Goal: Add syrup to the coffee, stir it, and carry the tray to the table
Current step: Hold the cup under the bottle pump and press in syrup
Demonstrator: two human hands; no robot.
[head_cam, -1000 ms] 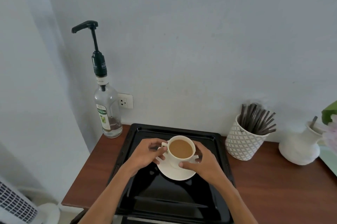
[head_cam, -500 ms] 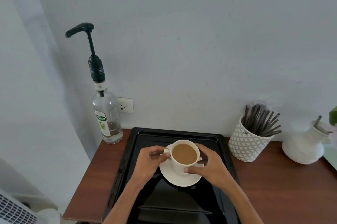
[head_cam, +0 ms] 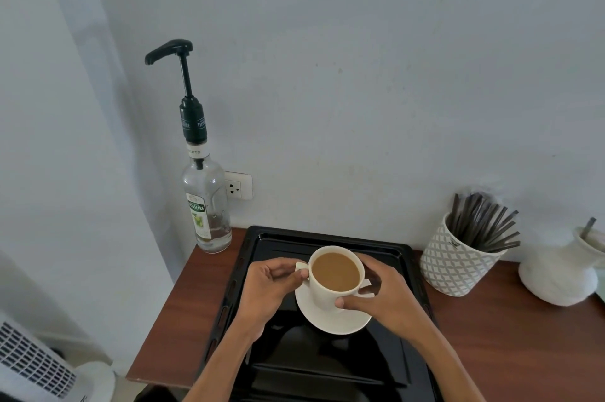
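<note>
A white cup of milky coffee stands over a white saucer on the black tray. My left hand pinches the cup's handle on its left side. My right hand wraps the cup's right side, thumb on the front wall. I cannot tell whether the cup rests on the saucer or is just above it. The clear syrup bottle with a tall black pump stands on the table at the tray's far left corner, apart from both hands.
A patterned white pot of dark stir sticks and a white vase stand on the wooden table right of the tray. A wall socket sits behind the bottle. A white appliance stands on the floor at lower left.
Both hands have stayed on the cup, which looks a little larger and nearer. My view has shifted, so the bottle, tray and pot sit further right and lower in the frame.
</note>
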